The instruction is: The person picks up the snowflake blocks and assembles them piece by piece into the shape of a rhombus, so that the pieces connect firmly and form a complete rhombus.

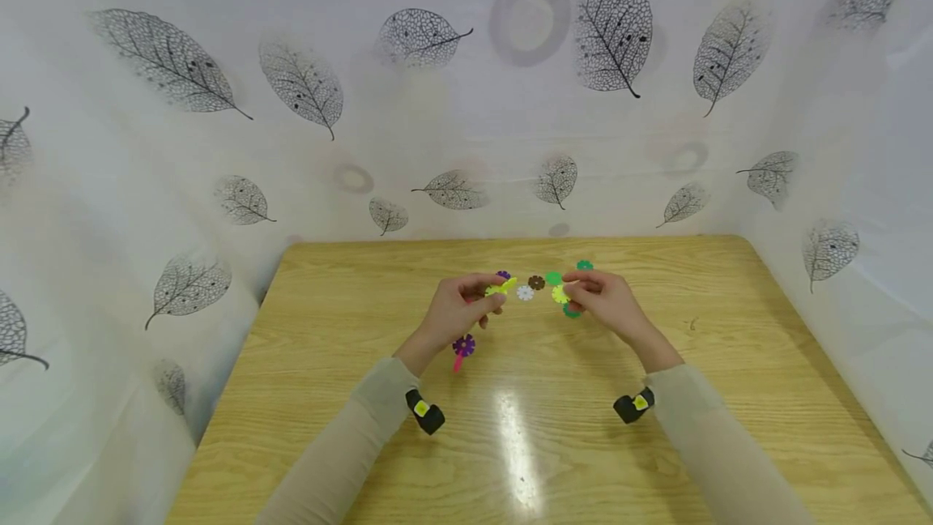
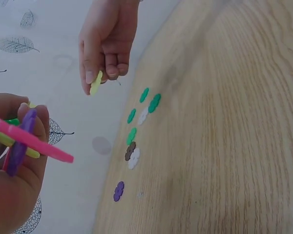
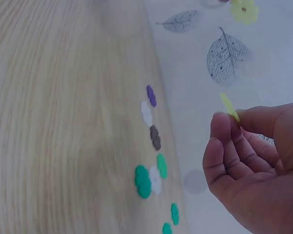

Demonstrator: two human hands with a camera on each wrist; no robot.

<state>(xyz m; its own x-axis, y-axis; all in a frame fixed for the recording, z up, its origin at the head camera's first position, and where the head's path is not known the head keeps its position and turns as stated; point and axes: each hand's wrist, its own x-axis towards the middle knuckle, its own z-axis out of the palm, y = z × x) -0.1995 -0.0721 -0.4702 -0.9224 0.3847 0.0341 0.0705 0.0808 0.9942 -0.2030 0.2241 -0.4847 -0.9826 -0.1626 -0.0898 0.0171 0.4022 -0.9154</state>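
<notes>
My left hand [image 1: 461, 313] holds a cluster of joined notched plastic discs. In the left wrist view a pink disc [image 2: 49, 147] and a purple disc [image 2: 23, 139] cross in front of the palm, with yellow and green ones partly hidden behind. A yellow disc [image 3: 244, 11] of that cluster shows its face in the right wrist view. Between thumb and fingertips, my right hand [image 1: 611, 306] pinches a single yellow disc [image 3: 229, 107], seen edge-on. The two hands are raised above the table, facing each other with a gap between them.
Loose discs lie towards the far edge of the wooden table [image 1: 350, 363]: a brown disc [image 1: 536, 283], a white disc [image 1: 525, 292], a purple disc [image 2: 118, 191] and several green discs [image 3: 142, 181]. A leaf-printed white curtain [image 1: 466, 128] surrounds the back and sides.
</notes>
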